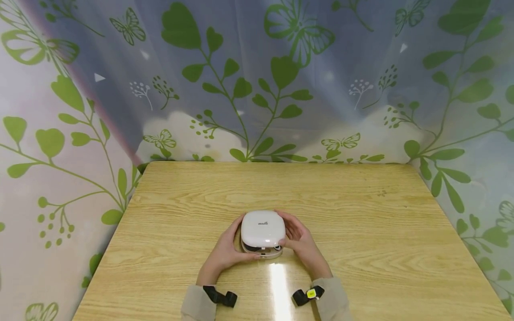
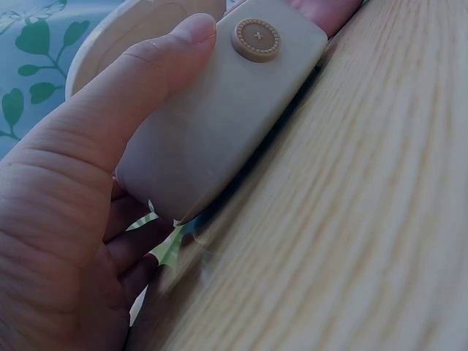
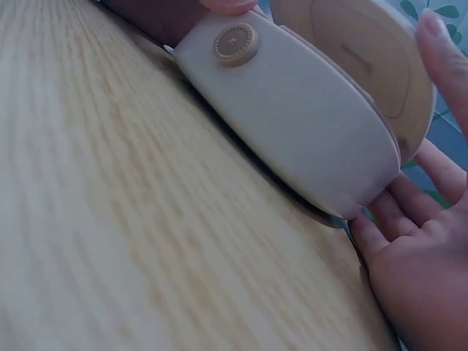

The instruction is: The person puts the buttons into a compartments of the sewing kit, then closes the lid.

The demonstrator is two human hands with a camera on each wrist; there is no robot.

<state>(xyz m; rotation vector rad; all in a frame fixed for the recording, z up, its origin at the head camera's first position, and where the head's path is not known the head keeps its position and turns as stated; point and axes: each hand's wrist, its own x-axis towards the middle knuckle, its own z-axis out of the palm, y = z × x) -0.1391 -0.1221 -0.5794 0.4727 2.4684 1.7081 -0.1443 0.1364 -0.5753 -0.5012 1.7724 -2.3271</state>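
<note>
A small white box with rounded corners (image 1: 263,229) sits on the wooden table, dark lettering on top of its hinged lid. The lid (image 3: 365,58) is tilted partway up, leaving a gap at the front; dark contents show there, too little to identify. A round brown button (image 2: 257,39) is on the front of the base (image 3: 300,117). My left hand (image 1: 225,250) grips the base from the left, thumb along its front near the button. From the right, my right hand (image 1: 303,244) holds the box, thumb at the lid's front corner and fingers around the side and back.
The wood-grain tabletop (image 1: 377,240) extends on all sides of the box. Curtains printed with green leaves and butterflies (image 1: 257,89) hang behind the table and along both sides. Black straps (image 1: 220,296) are worn at both wrists over beige sleeves.
</note>
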